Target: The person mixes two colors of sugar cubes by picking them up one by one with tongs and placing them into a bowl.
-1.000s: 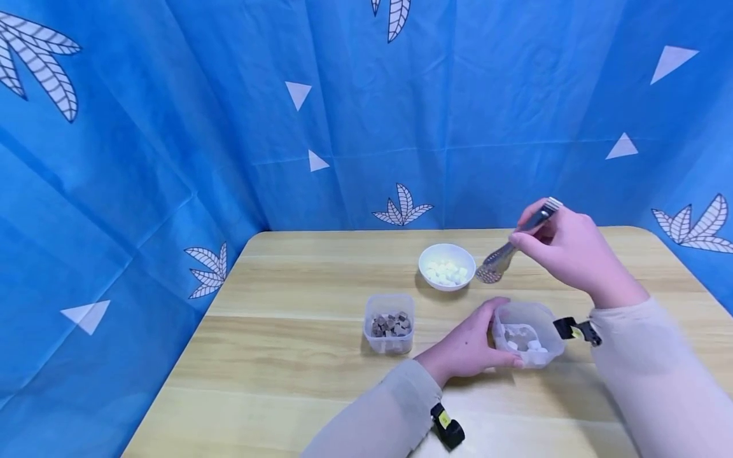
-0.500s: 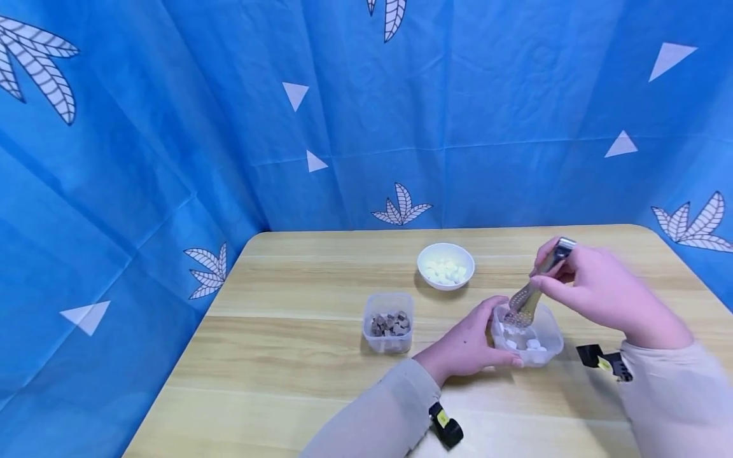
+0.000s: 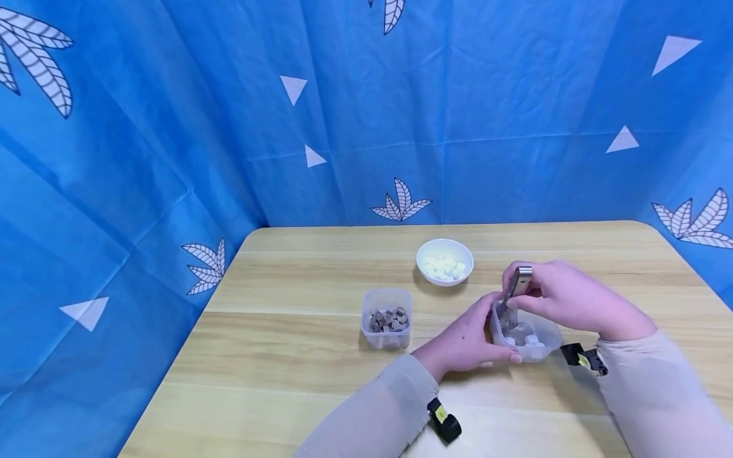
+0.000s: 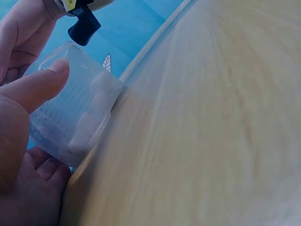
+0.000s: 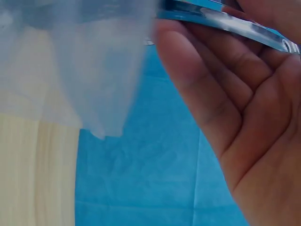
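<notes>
My right hand (image 3: 564, 299) holds metal tongs (image 3: 511, 298), their tips dipped into a clear plastic tub (image 3: 535, 340) with a few white cubes in it. My left hand (image 3: 466, 340) grips that tub from its left side, thumb on the rim (image 4: 47, 82). In the left wrist view the tub (image 4: 77, 113) shows white pieces through its wall. The right wrist view shows my fingers (image 5: 225, 94) curled round the tongs (image 5: 225, 21) beside the tub's wall (image 5: 89, 61). A white bowl (image 3: 445, 261) of white cubes stands behind.
A second clear tub (image 3: 387, 326) with brown cubes stands left of my left hand. All sit on a light wooden table (image 3: 298, 356). A blue cloth with leaf prints (image 3: 229, 127) hangs behind and to the left.
My right hand has brought the tongs from beside the white bowl down and toward me, into the tub that the left hand holds. The left hand has stayed put.
</notes>
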The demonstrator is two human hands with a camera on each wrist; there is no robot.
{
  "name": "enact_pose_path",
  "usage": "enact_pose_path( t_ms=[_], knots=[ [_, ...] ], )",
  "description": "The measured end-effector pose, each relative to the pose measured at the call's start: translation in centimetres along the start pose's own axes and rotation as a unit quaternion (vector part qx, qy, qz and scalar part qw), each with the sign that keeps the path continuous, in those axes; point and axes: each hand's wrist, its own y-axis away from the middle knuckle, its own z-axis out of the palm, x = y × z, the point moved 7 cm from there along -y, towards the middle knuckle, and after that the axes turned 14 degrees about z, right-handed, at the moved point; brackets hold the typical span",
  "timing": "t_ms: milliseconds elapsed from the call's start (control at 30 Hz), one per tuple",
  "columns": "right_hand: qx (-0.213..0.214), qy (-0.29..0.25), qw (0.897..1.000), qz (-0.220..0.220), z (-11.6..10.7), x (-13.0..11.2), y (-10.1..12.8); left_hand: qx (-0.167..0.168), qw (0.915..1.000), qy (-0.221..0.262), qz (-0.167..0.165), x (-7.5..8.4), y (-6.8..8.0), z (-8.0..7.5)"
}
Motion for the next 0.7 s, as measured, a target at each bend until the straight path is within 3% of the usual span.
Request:
enact_pose_path(
  t_ms=[400, 567, 700],
  knots=[
    [0.047, 0.000, 0.999, -0.004, -2.0, -0.4, 1.1, 0.000, 0.9997, -0.014, -0.022, -0.3, 0.0, 0.0],
    [0.102, -0.002, 0.995, -0.024, -3.8, -0.7, 2.1, 0.000, 0.9994, -0.022, -0.027, -0.3, 0.1, 0.1],
    [0.148, -0.029, 0.988, -0.012, -5.1, -0.4, 3.0, 0.001, 0.9994, -0.025, -0.023, -0.3, 0.1, 0.1]
  ],
)
